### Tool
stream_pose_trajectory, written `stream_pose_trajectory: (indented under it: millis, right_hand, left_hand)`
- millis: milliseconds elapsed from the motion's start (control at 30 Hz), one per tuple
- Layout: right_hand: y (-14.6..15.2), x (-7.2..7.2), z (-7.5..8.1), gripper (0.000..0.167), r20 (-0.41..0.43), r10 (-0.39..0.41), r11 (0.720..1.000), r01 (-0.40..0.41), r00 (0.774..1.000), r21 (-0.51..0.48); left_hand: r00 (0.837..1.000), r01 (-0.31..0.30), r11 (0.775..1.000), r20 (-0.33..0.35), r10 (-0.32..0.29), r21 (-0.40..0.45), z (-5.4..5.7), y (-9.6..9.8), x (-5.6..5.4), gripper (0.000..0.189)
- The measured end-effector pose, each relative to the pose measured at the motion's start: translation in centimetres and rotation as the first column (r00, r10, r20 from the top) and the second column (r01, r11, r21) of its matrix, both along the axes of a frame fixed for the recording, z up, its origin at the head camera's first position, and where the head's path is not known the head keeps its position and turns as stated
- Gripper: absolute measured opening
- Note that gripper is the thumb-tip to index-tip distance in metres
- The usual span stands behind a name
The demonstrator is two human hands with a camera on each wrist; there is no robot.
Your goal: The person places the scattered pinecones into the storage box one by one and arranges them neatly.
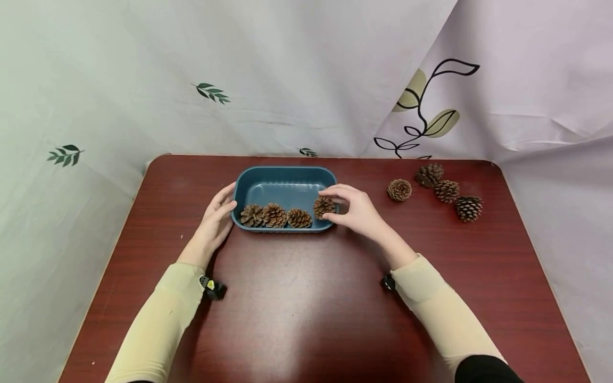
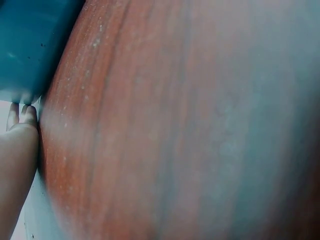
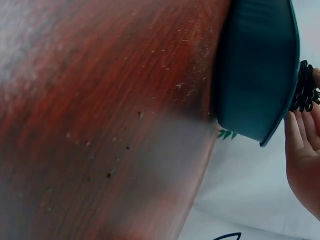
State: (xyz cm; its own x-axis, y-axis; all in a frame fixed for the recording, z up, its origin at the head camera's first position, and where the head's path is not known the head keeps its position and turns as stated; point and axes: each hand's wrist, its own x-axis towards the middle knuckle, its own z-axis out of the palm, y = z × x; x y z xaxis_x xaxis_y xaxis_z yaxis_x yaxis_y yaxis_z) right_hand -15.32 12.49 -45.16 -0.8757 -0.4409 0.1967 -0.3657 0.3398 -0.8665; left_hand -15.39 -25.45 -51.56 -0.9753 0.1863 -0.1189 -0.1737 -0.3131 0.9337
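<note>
Head view: the right hand (image 1: pixel 356 210) pinches a pine cone (image 1: pixel 324 207) at the blue tray's (image 1: pixel 286 192) right end; the left hand (image 1: pixel 215 221), fingers loosely extended, rests against the opposite end, probably steadying it. Three cones (image 1: pixel 274 215) line its near side; four others (image 1: pixel 399 190) lie rightward on the tabletop (image 1: pixel 287 324). Only the right wrist view shows the pinched cone standing above the rim (image 1: pixel 287 167).

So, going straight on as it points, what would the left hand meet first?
The left hand would meet the blue tray first: it lies at the tray's left end, apparently touching, though exact contact is hard to judge.
</note>
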Motion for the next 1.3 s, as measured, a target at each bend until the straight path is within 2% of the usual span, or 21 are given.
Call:
stream_pose_trajectory:
  millis: [133, 267, 433, 667, 867, 1000, 1300]
  right_hand:
    - [-0.2, -0.1, 0.0, 0.050, -0.039, 0.032, 0.995, -0.028, 0.999, 0.098]
    - [-0.2, -0.4, 0.3, 0.050, -0.085, 0.064, 0.978, -0.046, 0.994, 0.204]
    - [-0.3, -0.7, 0.7, 0.049, -0.116, 0.122, 0.944, -0.079, 0.986, 0.320]
    - [-0.5, -1.1, 0.9, 0.048, -0.128, 0.170, 0.899, -0.101, 0.977, 0.426]
    - [-0.9, -1.2, 1.4, 0.051, -0.129, 0.211, 0.838, -0.112, 0.969, 0.533]
    - [-1.2, -1.3, 1.7, 0.053, -0.125, 0.230, 0.810, -0.119, 0.965, 0.574]
    - [-1.6, -1.7, 1.7, 0.049, -0.115, 0.261, 0.775, -0.137, 0.959, 0.616]
  left_hand:
    - [1.000, 0.001, 1.000, 0.002, -0.001, 0.001, 0.0, 0.0, 0.0, 0.052]
    - [1.000, 0.002, 1.000, 0.002, -0.002, -0.003, 0.0, 0.0, 0.0, 0.053]
    - [1.000, 0.002, 1.000, 0.005, -0.002, -0.003, -0.1, 0.1, 0.0, 0.054]
    - [1.000, 0.003, 1.000, 0.005, -0.003, -0.005, -0.1, 0.1, 0.0, 0.054]
    - [1.000, 0.002, 1.000, 0.003, -0.002, 0.006, 0.1, 0.2, 0.0, 0.054]
    - [1.000, -0.001, 1.000, 0.005, 0.001, 0.009, 0.2, 0.2, 0.0, 0.054]
    - [1.000, -0.002, 1.000, 0.002, 0.002, 0.014, 0.0, 0.0, -0.1, 0.053]
